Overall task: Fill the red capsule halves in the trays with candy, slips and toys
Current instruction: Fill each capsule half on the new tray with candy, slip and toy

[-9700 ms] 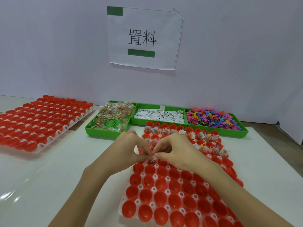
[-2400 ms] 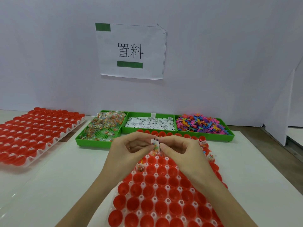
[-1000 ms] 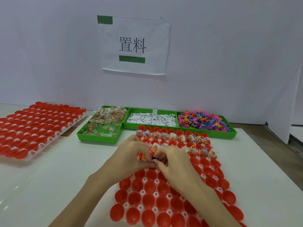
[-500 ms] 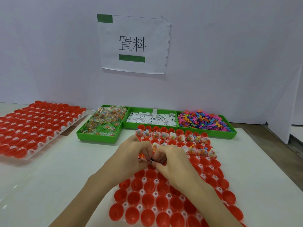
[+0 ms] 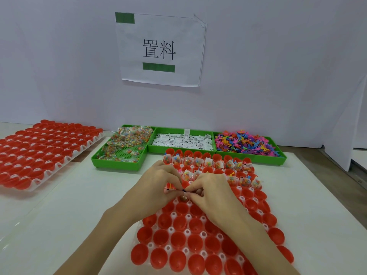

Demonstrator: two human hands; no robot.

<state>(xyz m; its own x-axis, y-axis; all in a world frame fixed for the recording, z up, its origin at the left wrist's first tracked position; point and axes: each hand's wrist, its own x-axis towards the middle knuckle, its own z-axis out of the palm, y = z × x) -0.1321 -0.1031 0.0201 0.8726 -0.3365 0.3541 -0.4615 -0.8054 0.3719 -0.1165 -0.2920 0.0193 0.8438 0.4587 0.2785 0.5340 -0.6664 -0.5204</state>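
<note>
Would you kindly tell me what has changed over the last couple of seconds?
Both hands, the left hand and right hand, came down from above the white tray of red plastic capsule halves to its third row, still pinching a small packet between them. The three green bins and the second red capsule tray stayed put.

Bare table [image 5: 59,215] left of tray [image 5: 178,253]
</note>
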